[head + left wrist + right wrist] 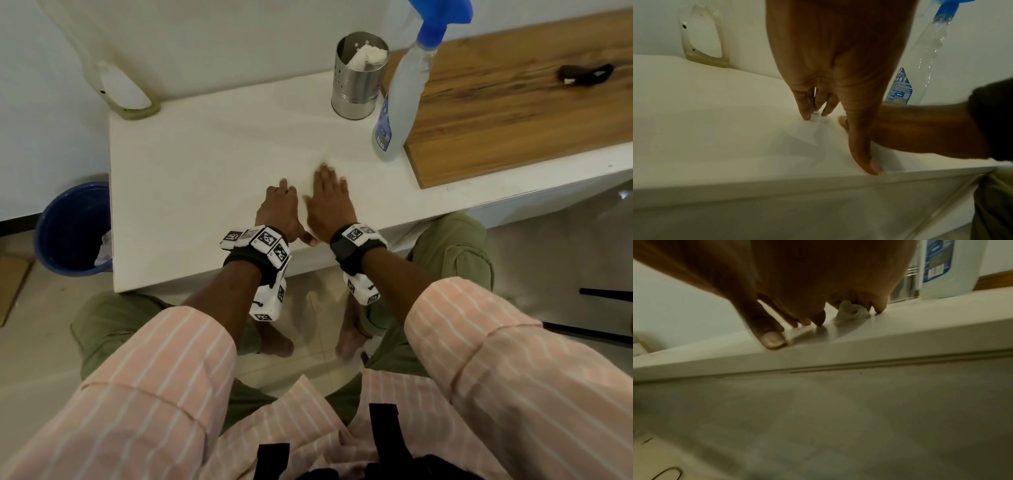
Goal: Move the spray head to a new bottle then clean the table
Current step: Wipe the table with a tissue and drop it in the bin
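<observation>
While both hands sit flat near the front edge of the white table, nothing's really being gripped here. The left hand is palm down with fingers straight and close together, tips touching the tabletop, thumb stretched out along the front edge. The right hand is just beside it, also palm down, fingers fairly straight and a bit spread, pressing on a crumpled white tissue that pokes out from under the fingers in the right wrist view. I can't tell how much of that tissue is under the palm.

The spray bottle stands upright on the table behind the right hand, well apart from it, with the blue spray head on top. It's touching or nearly touching the edge of the wooden board. Just left of the bottle is a metal canister with white tissue stuffed in it. A blue bin sits on the floor off the table's left end.
</observation>
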The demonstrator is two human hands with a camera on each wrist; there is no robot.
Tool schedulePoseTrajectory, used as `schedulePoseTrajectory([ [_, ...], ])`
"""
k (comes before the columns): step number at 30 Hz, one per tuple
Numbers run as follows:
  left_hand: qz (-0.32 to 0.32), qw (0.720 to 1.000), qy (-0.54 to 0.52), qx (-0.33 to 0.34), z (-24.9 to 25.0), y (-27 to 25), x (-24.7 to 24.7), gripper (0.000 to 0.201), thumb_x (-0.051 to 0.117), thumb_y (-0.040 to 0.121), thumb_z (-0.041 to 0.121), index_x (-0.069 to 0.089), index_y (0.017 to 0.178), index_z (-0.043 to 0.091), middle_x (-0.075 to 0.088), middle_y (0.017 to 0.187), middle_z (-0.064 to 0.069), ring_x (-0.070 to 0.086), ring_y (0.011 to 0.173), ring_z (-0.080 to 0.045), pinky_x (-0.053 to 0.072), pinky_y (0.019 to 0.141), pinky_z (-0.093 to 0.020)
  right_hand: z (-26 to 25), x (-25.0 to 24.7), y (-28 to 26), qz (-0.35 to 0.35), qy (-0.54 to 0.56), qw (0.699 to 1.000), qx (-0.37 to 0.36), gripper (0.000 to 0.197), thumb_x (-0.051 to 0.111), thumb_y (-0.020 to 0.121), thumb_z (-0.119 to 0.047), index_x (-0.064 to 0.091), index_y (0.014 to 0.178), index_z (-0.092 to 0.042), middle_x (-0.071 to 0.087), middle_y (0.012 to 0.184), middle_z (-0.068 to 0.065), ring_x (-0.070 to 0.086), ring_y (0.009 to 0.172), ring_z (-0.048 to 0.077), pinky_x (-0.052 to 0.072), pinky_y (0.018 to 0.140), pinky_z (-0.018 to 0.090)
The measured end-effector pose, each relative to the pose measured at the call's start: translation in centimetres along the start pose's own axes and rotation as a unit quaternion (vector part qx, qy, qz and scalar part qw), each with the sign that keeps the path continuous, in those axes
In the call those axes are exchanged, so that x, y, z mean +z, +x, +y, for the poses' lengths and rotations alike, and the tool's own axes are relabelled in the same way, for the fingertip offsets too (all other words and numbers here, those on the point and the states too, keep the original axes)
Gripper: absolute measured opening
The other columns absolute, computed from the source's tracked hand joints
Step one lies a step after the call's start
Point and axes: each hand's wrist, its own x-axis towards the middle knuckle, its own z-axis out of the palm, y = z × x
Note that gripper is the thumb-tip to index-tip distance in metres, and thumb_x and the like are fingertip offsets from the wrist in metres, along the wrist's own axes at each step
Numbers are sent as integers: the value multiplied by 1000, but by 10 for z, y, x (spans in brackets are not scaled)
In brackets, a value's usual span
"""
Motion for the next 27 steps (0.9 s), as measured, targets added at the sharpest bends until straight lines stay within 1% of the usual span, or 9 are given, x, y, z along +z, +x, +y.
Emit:
schedulePoseTrajectory([
  [3,13,1000,-6,2,-2,0,2,101,84,65,34,28,144,5,13,160,-12,20,144,-30,37,109,-45,-3,3,-14,-58,-124,985,-102,72,54,89,-45,27,147,-13,0,161,18,-1,149,34,7,118,61],
  [5,0,1000,-2,-1,-2,-2,2,113,88,57,43,28,144,4,12,160,-12,18,145,-29,36,110,-47,5,-5,-13,-42,-171,979,-102,65,45,93,-49,29,147,-18,5,161,14,0,149,33,4,117,62],
  [8,-9,1000,-3,10,5,-5,1,119,88,54,48,27,145,2,9,161,-13,17,146,-30,34,111,-48,27,-16,-10,3,-124,990,67,63,16,101,-44,12,151,-6,9,161,10,0,150,30,-1,119,57],
  [10,-3,999,-16,28,12,-7,4,119,87,56,47,24,148,4,9,161,-11,17,147,-28,33,113,-48,40,-20,-11,14,-79,977,197,64,14,101,-44,9,151,-3,8,161,11,1,149,31,0,119,57],
  [12,5,999,-28,43,20,-9,8,119,88,56,45,25,149,6,11,162,-8,18,147,-26,33,113,-48,39,-21,-15,8,-28,969,247,67,16,101,-45,6,151,-2,4,162,12,0,149,30,0,119,56],
  [17,14,998,-13,57,30,-6,16,107,87,57,46,36,143,8,21,159,-5,26,144,-24,39,108,-46,44,-15,-23,-5,-46,986,160,71,15,99,-52,3,152,-7,1,162,8,-3,150,27,-1,120,53],
  [21,27,998,-1,63,26,-7,17,109,85,58,50,34,146,10,22,159,-2,26,144,-21,39,109,-45,75,-27,-27,12,-17,952,305,74,16,99,-53,1,151,-3,1,162,11,0,150,28,0,119,55],
  [23,27,997,0,69,25,-6,16,109,85,58,50,33,146,11,23,159,-1,26,144,-21,38,109,-44,64,-25,-32,19,-5,950,312,76,17,99,-53,0,150,0,1,161,14,-1,150,29,-1,120,53],
  [27,48,996,-8,80,13,-7,18,90,79,72,33,34,146,12,24,159,-4,29,143,-24,38,109,-44,3,-4,-44,-15,-5,982,191,72,21,100,-48,1,151,-2,-2,161,16,-3,149,30,-2,121,50],
])
